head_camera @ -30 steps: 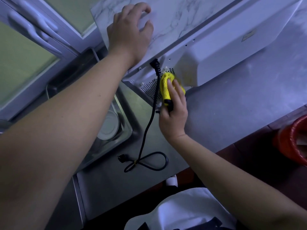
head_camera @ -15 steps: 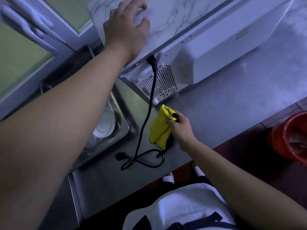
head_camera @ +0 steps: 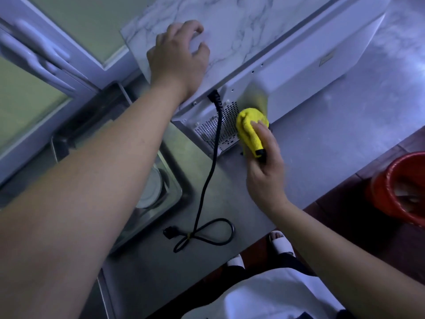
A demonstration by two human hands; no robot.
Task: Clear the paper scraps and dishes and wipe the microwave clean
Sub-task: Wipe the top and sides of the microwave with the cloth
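Dim, bluish light — soft blur, edges warped.

white microwave (head_camera: 299, 72) on counter, yellow cloth (head_camera: 250, 130) against its back.

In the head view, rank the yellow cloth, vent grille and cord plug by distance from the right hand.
1. yellow cloth, held in the right hand.
2. vent grille, just left of it.
3. cord plug, on the counter, lower left.

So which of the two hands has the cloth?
The right hand, which grips the yellow cloth against the microwave back beside the vent grille. The left hand holds nothing; it rests on the microwave's marbled top.
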